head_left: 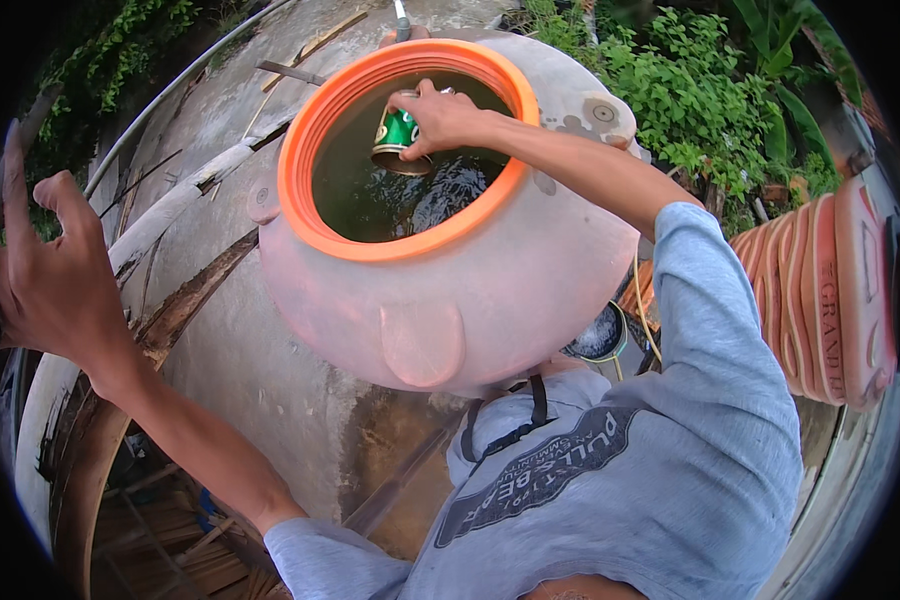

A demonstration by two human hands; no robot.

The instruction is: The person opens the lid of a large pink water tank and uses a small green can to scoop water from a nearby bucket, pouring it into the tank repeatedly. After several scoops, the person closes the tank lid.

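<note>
Over the dark water (440, 200) in a big pale tank, my right hand (440, 118) grips a green metal can (398, 128) from above. Its open, rusty-looking end points down toward the water, and ripples spread just below it. A wide ribbed orange rim (420, 245) rings the tank's mouth; my right forearm crosses it on the right side. Out at the far left my left hand (55, 270) is raised, with thumb and forefinger apart and no object visible in it. Its remaining fingers are partly lost in the dark picture edge.
The pale tank body (530, 270) bulges in front of me. A bucket of water (600, 335) stands below its right side, near a ribbed orange container (790, 300). Leafy plants (700, 90) grow at the back right. A weathered curved beam (185, 195) runs along the left.
</note>
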